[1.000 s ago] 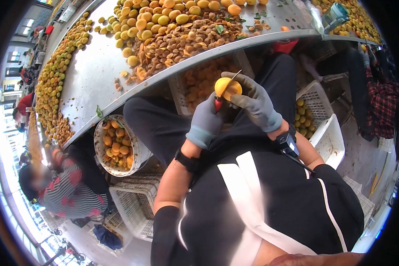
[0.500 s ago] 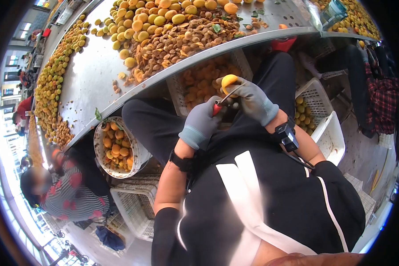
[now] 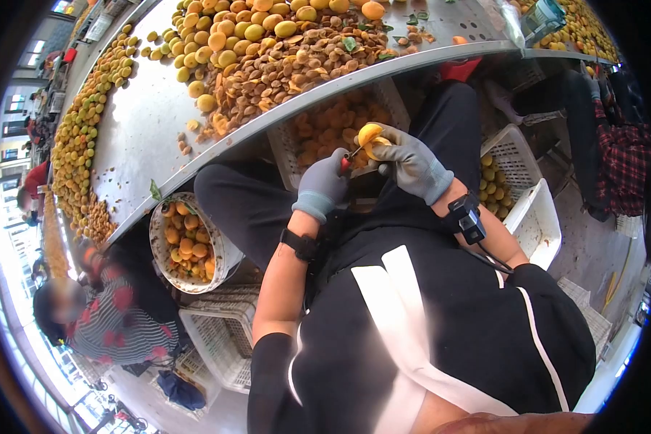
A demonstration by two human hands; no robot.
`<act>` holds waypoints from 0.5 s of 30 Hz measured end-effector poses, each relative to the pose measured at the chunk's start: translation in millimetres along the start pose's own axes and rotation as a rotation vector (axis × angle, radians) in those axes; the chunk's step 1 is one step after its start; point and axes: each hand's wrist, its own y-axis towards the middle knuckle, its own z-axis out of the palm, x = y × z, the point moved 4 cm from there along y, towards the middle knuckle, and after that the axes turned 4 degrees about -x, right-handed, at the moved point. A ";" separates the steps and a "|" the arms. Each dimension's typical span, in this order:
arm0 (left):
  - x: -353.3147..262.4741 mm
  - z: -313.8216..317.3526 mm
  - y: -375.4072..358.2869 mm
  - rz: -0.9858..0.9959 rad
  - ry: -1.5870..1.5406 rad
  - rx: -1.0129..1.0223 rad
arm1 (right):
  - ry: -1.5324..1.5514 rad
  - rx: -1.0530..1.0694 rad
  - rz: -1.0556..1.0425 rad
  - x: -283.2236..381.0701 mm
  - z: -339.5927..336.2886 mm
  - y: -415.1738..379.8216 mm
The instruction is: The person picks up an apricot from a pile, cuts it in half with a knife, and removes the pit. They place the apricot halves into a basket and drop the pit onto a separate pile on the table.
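In a grey glove, my left hand (image 3: 323, 186) is wrapped round the red handle of a small knife (image 3: 345, 163). My right hand (image 3: 417, 166), gloved too, pinches a yellow-orange apricot (image 3: 369, 134) that looks split open. The knife's tip is at the fruit; how deep it sits is hidden. Below both hands, between my knees, a plastic crate (image 3: 281, 154) holds many orange apricot pieces (image 3: 324, 129). On the metal table (image 3: 134, 148) beyond lie a heap of brown pits (image 3: 296, 69) and whole apricots (image 3: 228, 36).
A white bucket (image 3: 228, 254) of apricots stands left of my knee. White crates stand at left (image 3: 213, 340) and right (image 3: 539, 224). One co-worker (image 3: 123, 311) sits at left, another (image 3: 622, 170) at right. The table's edge (image 3: 267, 119) runs above my knees.
The apricot, whole-looking before, now appears opened. My left hand has shifted slightly left and up, and the knife blade shows less, its tip close against the fruit.
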 end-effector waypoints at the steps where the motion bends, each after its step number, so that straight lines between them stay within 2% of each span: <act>1: 2.1 2.4 1.1 -0.001 -0.001 0.002 | 0.000 -0.001 0.002 -2.2 -3.0 1.0; 4: 14.0 13.0 3.3 -0.039 -0.059 0.048 | 0.098 0.040 0.013 -10.6 -7.5 2.9; 6: 21.5 10.9 4.8 -0.097 -0.167 -0.093 | 0.143 -0.038 -0.028 -13.8 -10.2 1.6; 7: 25.7 11.0 4.9 -0.099 -0.168 -0.094 | 0.142 -0.037 -0.026 -14.2 -9.4 0.8; 9: 33.6 8.7 4.7 -0.251 -0.261 -0.026 | 0.142 -0.049 -0.080 -6.0 -3.5 -1.9; 10: 31.6 9.2 4.2 -0.250 -0.262 -0.025 | 0.142 -0.050 -0.081 -2.5 -1.8 -2.5; 13: 22.6 9.4 -1.8 -0.249 -0.386 -0.002 | 0.211 -0.052 -0.009 6.0 5.3 -4.5; 15: 17.4 9.3 -2.7 -0.264 -0.537 0.020 | 0.403 -0.022 0.130 9.6 10.8 -5.3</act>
